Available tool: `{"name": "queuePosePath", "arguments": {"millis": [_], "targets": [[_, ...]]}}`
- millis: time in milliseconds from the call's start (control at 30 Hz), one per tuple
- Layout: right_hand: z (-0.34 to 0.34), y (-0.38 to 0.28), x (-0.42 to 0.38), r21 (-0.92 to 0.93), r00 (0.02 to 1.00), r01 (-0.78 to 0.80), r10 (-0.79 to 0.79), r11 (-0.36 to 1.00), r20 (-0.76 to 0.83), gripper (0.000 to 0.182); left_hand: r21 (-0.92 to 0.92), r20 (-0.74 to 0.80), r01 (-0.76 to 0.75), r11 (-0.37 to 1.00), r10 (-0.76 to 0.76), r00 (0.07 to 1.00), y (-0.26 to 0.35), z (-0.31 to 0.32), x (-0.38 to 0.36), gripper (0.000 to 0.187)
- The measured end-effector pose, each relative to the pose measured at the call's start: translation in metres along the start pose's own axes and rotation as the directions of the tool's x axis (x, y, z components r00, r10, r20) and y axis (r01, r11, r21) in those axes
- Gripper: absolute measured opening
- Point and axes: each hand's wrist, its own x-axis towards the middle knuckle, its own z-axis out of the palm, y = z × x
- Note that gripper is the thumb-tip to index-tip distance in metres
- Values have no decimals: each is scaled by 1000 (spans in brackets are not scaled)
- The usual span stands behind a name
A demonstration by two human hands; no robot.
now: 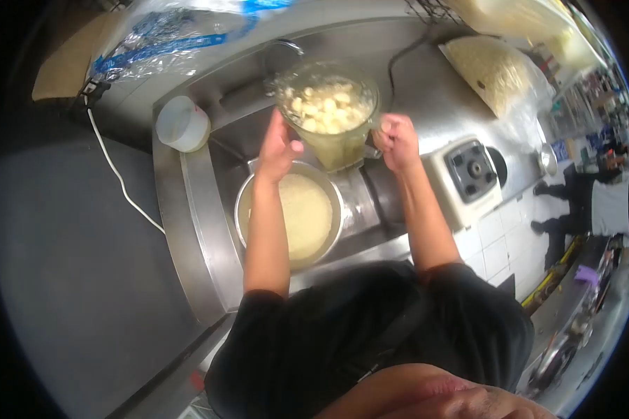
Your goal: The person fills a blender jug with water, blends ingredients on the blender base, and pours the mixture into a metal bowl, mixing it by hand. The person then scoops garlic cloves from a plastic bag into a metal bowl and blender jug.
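Observation:
Between my two hands a clear blender jar (337, 148) is raised over the sink, full of pale, clove-like pieces (330, 108). My right hand (397, 143) is closed around its handle on the right. The fingers of my left hand (278, 152) press against the jar's left side, partly hidden behind it. Below my left forearm, a round metal bowl (337, 227) holds a pale, grainy or thick mass (304, 218). To the right of my right forearm stands the cream blender base (468, 180), with no jar on it.
A white plastic tub (182, 124) sits on the sink's left ledge. Behind the jar is the faucet (286, 46). A bag of pale, shredded-looking food (493, 73) lies on the counter at upper right. A white cable (112, 160) hangs at left. Another person (594, 202) stands far right.

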Motion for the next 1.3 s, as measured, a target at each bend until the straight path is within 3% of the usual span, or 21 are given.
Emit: {"name": "queuePosePath", "arguments": {"millis": [33,100,233,333,433,533,600,633,700,767,800,900,967,1033,1100,1133,1167,1300], "targets": [[7,-18,-11,7,1000,12,-12,1000,-25,25,22,13,-20,1000,20,1000,9,7,-4,117],[16,-59,-27,48,997,7,-11,999,77,28,122,-51,-112,986,119,992,57,43,-5,118],[31,-140,-67,22,997,58,-59,998,43,32,-88,-107,-255,963,245,964,110,116,-11,111],[21,-191,-96,-17,990,127,-126,992,70,35,-75,-10,-231,970,230,973,141,162,-10,108],[-2,-236,-109,30,982,162,-164,986,92,36,-49,-30,-300,953,299,954,158,216,-3,102],[-46,-257,-105,-12,945,226,-216,974,245,44,75,-57,-431,899,436,898,154,267,5,101],[-63,-276,-111,21,981,193,-193,981,22,42,71,-62,-397,915,402,914,146,294,11,98],[-78,-280,-112,26,982,185,-186,982,33,42,59,-59,-364,930,367,928,141,308,17,96],[-119,-283,-102,-31,972,206,-200,978,126,40,172,-87,-425,889,444,892,113,327,31,100],[-155,-277,-94,11,980,162,-162,987,117,38,291,56,-462,838,467,882,99,351,35,106],[-168,-275,-90,43,980,151,-155,988,124,38,258,-91,-438,861,473,876,86,358,40,103],[-193,-272,-87,39,975,157,-161,987,153,37,248,-139,-495,833,536,833,62,380,47,103],[-201,-270,-85,20,980,157,-158,987,118,38,332,-126,-458,825,520,845,57,380,50,102],[-225,-263,-77,96,971,81,-100,992,218,31,413,-122,-405,815,491,863,52,375,54,102],[-226,-261,-78,160,947,-9,-43,987,319,25,233,-100,-369,900,400,911,46,370,57,102],[-210,-268,-85,73,974,62,-76,995,215,30,284,30,-477,832,489,872,61,382,53,95],[-198,-274,-91,-21,986,129,-126,991,111,36,295,46,-485,823,495,868,63,382,55,96],[-183,-286,-97,-74,997,49,-45,996,63,34,263,-73,-370,891,401,913,52,368,65,99]]}}
